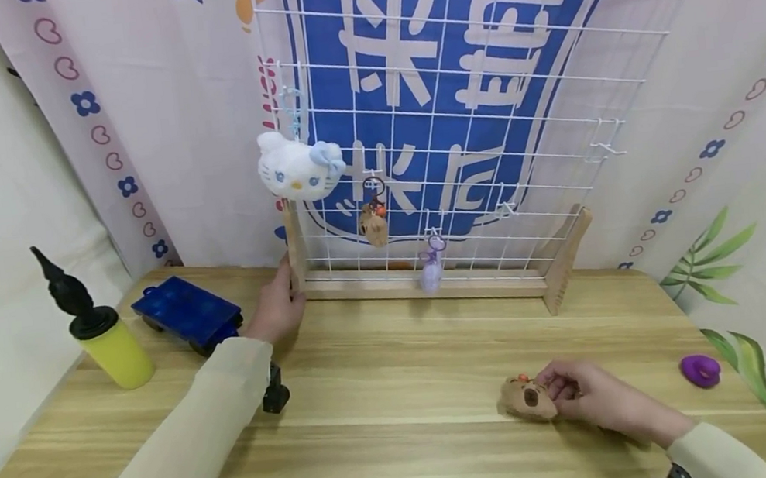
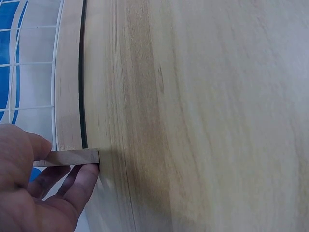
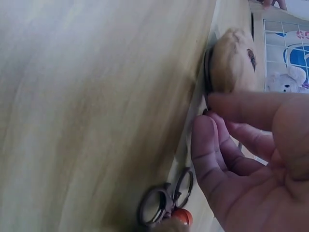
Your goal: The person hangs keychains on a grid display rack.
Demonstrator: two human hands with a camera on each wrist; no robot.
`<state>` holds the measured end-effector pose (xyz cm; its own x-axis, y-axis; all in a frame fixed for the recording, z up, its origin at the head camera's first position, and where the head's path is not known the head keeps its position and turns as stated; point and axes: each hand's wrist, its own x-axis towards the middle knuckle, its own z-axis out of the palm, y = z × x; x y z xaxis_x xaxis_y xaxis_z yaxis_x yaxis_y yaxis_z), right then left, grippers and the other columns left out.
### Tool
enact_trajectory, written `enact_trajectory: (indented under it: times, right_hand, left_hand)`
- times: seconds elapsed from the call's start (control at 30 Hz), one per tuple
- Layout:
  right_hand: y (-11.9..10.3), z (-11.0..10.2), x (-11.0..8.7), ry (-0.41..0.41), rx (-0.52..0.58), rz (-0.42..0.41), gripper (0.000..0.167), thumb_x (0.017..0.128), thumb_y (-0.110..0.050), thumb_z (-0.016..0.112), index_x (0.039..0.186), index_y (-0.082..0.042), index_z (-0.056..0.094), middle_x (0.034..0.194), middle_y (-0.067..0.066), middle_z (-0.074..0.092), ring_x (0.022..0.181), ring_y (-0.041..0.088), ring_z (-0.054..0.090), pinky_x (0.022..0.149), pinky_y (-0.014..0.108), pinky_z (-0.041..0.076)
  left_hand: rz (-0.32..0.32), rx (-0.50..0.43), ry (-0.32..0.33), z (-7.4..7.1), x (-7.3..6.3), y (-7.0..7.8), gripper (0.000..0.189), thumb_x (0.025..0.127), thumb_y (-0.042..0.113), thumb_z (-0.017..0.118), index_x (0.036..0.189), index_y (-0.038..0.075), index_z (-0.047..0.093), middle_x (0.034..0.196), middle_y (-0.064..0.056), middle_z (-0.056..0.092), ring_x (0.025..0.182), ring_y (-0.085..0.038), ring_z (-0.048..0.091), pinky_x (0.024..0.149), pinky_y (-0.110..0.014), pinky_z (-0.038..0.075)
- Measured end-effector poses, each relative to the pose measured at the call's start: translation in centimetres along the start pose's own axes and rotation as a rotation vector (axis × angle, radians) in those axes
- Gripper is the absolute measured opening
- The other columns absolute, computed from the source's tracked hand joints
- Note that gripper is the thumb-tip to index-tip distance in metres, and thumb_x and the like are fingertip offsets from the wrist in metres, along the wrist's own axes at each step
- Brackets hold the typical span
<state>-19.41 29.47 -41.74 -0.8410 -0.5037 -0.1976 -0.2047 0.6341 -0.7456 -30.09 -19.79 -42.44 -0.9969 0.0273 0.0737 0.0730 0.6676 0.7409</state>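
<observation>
My left hand (image 1: 279, 304) grips the wooden left upright (image 1: 295, 244) of a white wire grid rack (image 1: 411, 103); in the left wrist view, thumb and fingers lie on either side of the wood (image 2: 77, 156). Low over the table at the right, my right hand (image 1: 592, 396) pinches a brown plush keychain (image 1: 527, 398) near its edge. The right wrist view shows the plush (image 3: 231, 63) beyond the fingertips, and dark rings (image 3: 154, 205) with an orange ball (image 3: 182, 217) below the hand. A white cat-head plush (image 1: 300, 168), a brown plush keychain (image 1: 374, 224) and a purple keychain (image 1: 431, 269) hang from the grid.
Left of the rack stand a blue toy cart (image 1: 187, 310) and a yellow pump (image 1: 118, 356) with a black nozzle. A purple hat-shaped item (image 1: 700, 371) lies near the right table edge. Bare hooks (image 1: 604, 145) sit on the grid's right side.
</observation>
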Motion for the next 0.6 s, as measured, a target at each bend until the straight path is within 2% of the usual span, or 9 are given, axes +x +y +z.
enact_trajectory:
  times: [0.27, 0.6]
  right_hand:
    - [0.0, 0.9, 0.3, 0.008, -0.021, -0.027, 0.034, 0.088, -0.009, 0.079, 0.116, 0.001, 0.062, 0.093, 0.005, 0.065, 0.081, 0.000, 0.057, 0.069, 0.021, 0.053]
    - [-0.4, 1.2, 1.1, 0.023, -0.087, -0.063, 0.032, 0.090, -0.017, 0.080, 0.109, -0.003, 0.058, 0.082, 0.000, 0.062, 0.067, -0.001, 0.053, 0.058, 0.019, 0.047]
  left_hand:
    - [0.003, -0.008, 0.001, 0.1, 0.0, -0.1, 0.078, 0.105, 0.003, 0.045, 0.169, 0.006, 0.000, 0.155, -0.042, 0.041, 0.137, -0.053, 0.053, 0.107, -0.065, 0.050]
    - [0.040, 0.008, 0.026, 0.2, 0.1, -0.2, 0.077, 0.104, 0.001, 0.045, 0.168, 0.003, 0.002, 0.153, -0.044, 0.043, 0.135, -0.055, 0.054, 0.104, -0.065, 0.052]
